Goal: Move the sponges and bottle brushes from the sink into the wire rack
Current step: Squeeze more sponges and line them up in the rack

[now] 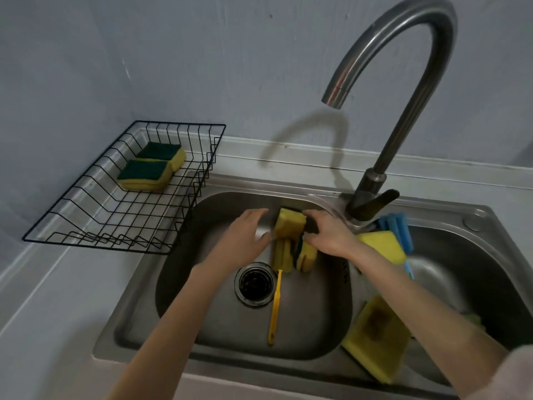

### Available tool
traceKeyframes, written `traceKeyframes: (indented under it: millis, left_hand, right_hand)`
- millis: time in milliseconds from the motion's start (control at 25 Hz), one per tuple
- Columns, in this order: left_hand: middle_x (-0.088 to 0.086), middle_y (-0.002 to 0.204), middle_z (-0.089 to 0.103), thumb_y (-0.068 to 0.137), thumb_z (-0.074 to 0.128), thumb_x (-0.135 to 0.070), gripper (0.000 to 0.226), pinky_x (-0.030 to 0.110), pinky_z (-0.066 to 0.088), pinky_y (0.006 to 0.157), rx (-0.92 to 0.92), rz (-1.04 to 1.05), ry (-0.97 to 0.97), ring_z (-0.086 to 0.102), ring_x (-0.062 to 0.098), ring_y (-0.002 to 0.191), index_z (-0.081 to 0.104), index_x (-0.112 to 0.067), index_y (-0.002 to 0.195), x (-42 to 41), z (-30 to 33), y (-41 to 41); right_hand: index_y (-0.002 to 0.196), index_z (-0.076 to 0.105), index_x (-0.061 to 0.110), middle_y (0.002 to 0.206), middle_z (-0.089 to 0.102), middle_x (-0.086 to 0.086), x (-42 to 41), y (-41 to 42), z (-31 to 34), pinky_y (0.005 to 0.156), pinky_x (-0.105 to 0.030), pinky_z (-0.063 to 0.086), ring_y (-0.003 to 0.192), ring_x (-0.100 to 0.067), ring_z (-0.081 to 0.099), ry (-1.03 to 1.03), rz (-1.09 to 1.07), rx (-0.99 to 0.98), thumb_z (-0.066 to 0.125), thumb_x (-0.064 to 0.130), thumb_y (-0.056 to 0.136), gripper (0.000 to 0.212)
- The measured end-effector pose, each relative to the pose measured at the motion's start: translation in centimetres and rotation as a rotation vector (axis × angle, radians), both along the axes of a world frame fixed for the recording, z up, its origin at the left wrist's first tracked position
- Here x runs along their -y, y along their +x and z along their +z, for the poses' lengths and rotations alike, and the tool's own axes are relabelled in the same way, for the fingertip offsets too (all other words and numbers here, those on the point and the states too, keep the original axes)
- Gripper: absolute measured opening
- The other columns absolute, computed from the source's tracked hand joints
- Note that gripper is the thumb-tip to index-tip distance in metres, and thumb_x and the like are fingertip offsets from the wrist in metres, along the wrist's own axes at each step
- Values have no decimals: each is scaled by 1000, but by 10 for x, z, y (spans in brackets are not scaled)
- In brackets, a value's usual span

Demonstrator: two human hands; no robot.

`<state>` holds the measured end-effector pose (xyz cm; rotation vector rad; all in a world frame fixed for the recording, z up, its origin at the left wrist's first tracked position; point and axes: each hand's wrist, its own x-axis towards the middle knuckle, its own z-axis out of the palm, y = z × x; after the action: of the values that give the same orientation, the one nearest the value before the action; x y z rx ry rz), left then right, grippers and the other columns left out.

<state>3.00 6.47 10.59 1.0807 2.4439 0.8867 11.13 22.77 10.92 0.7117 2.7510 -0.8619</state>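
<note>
Here the right hand [328, 235] has its grip pinched on a yellow sponge [290, 223] lifted at the back of the left basin of the sink [202, 327], while the left hand [245, 238] hovers beside it, fingers spread, holding nothing. Best to keep the pinch firm, since wet foam probably sags. Carry it left over the rim into the wire rack [115, 215] and set it flat beside the two green-topped sponges [153, 168]. The yellow bottle brush [275, 307] lies by the drain [253, 284].
</note>
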Motion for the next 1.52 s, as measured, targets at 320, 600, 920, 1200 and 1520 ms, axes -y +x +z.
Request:
traceKeyframes:
  millis: [320, 600, 920, 1200, 1520]
  left_hand:
    - [16, 147, 30, 85, 52, -13, 56, 38, 27, 112, 93, -47, -164, 32, 32, 133, 30, -6, 136, -65, -71, -29]
    - [10, 155, 10, 85, 53, -15, 71, 43, 20, 116, 104, -12, -218, 17, 33, 139, 11, -10, 141, -99, -96, -52]
    - [16, 138, 28, 82, 56, -13, 76, 46, 40, 100, 188, -8, -278, 41, 36, 120, 9, -14, 142, -100, -115, -47]
    - [19, 126, 44, 80, 58, -7, 51, 43, 43, 93, 200, 83, -209, 46, 32, 115, 35, -10, 125, -90, -107, -38]
    - [10, 106, 37, 81, 58, -11, 27, 15, 32, 73, 242, 216, 51, 45, 20, 88, 48, -10, 106, -72, -73, -26]
  right_hand:
    - [142, 25, 15, 147, 26, -18, -23, -25, -71, 111, -47, 31, 135, -39, 28, 13, -12, 284, 59, 21, 83, 68]
    - [145, 8, 14, 147, 17, -20, -25, -42, -106, 109, -48, 30, 135, -42, 22, -103, -172, 325, 62, 26, 82, 84]
    - [136, 21, 11, 143, 15, -21, -21, -42, -114, 105, -44, 35, 131, -44, 26, -194, -243, 301, 60, 16, 82, 67]
    - [133, 29, 11, 139, 21, -21, -15, -31, -102, 102, -41, 42, 124, -40, 38, -228, -223, 290, 61, 15, 80, 62]
    - [134, 35, 9, 138, 29, -20, -6, -18, -58, 99, -38, 41, 116, -39, 48, -138, -234, 64, 57, 15, 84, 55]
